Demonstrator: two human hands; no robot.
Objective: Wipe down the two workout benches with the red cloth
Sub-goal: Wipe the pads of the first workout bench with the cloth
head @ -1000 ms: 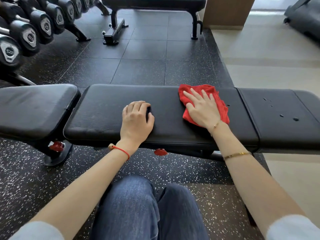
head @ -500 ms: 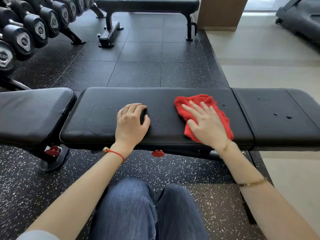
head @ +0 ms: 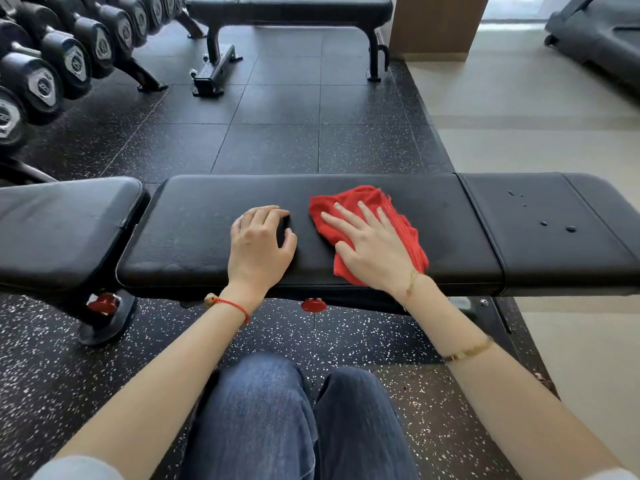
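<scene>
A crumpled red cloth (head: 372, 233) lies on the middle pad of a long black padded workout bench (head: 207, 233), slightly right of centre. The right hand (head: 372, 249) presses flat on the cloth, fingers spread and extended, pinning it rather than gripping it. The left hand (head: 259, 247) rests just beside it on the bare pad, to the left, fingers loosely curled and holding nothing.

On the bench's right-hand pad, a few water droplets (head: 557, 226) sit unwiped, well apart from the cloth. The left-hand pad (head: 62, 223) shows no cloth contact. A second black flat bench (head: 291, 8) stands at the far side of the dark speckled rubber floor (head: 277, 140), untouched as far as can be seen. A rack of black dumbbells (head: 52, 74) lines the far left.

Judging from this, the wiping looks early: the right pad with its droplets and the whole far bench remain.
</scene>
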